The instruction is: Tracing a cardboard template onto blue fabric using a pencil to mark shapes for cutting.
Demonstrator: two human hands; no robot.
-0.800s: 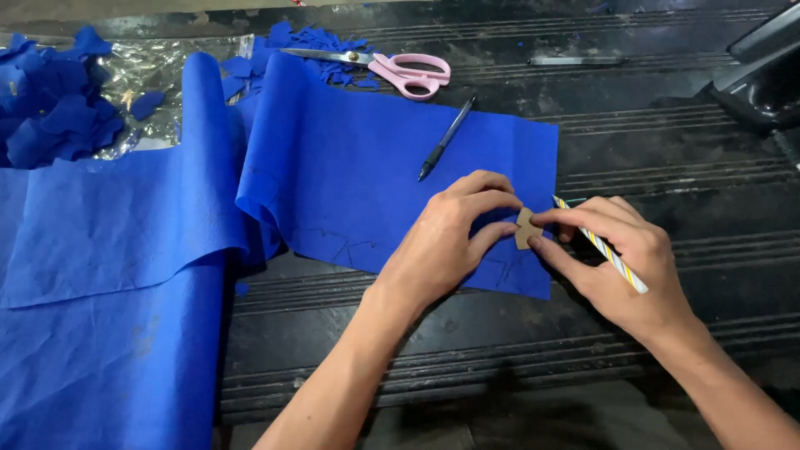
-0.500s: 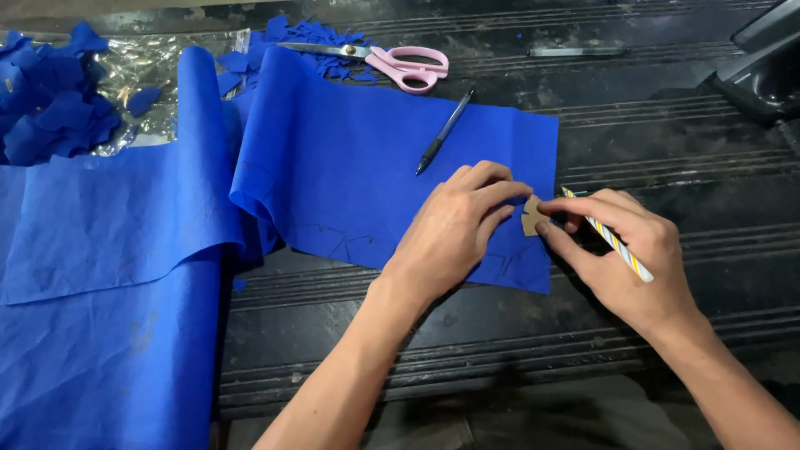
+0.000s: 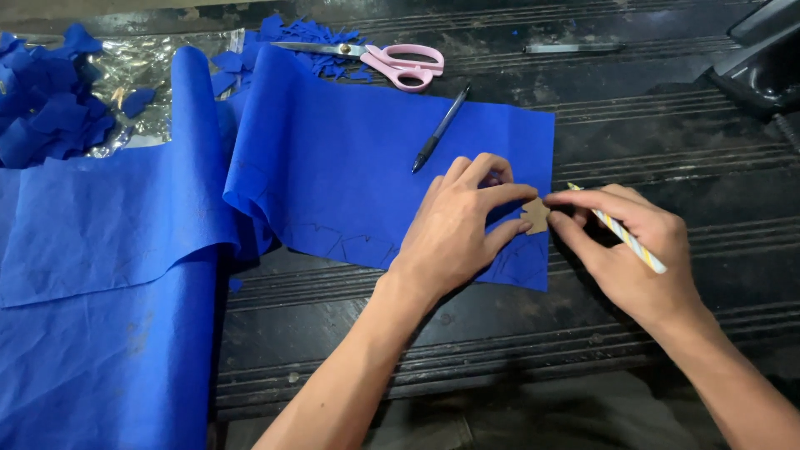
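— Cardboard template [image 3: 535, 215], small and brown, sits near the blue sheet's [image 3: 350, 167] right edge, at three o'clock from the left hand [image 3: 457, 227].

— Who has hold of it?

— Left fingers [image 3: 500, 193] curl down, pinching and pressing it flat; the right hand [image 3: 627, 250] is closed round a striped pencil [image 3: 621, 240], tip at the template's edge.

— Advice?

— Press firmly, I'd say, and trace snug to the edge. Black pen [image 3: 440, 130] lies at twelve o'clock, pink scissors [image 3: 392, 60] beyond it.
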